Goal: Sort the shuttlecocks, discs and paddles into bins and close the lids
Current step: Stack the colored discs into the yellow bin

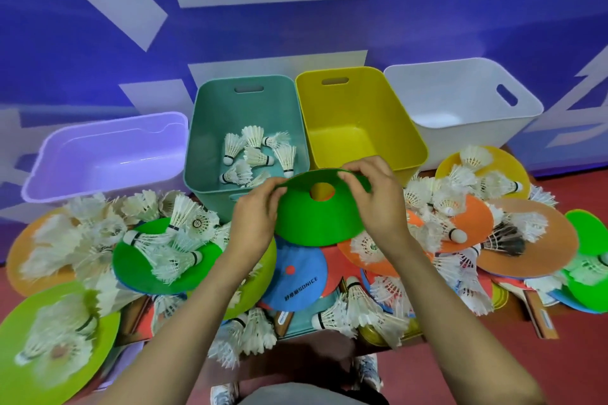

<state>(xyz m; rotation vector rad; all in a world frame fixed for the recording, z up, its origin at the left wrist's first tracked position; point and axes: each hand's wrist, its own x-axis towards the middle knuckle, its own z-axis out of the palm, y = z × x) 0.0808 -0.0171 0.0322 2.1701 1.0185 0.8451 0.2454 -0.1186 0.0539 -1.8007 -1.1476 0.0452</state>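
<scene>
Just beyond the fingers stand the teal bin, with a small heap of white shuttlecocks lying in it, and the yellow bin. A purple bin sits off to their left and a white bin to their right. The left hand and right hand both pinch the green disc by its far rim, fingertips curled tight on the edge. It is held tilted before the teal and yellow bins, above the littered pile.

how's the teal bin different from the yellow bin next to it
The teal bin holds several white shuttlecocks; the yellow bin shows only bare floor. The teal bin stands left of the yellow bin. Both are lidless, with a slot handle in the far wall, and sit side by side.
</scene>
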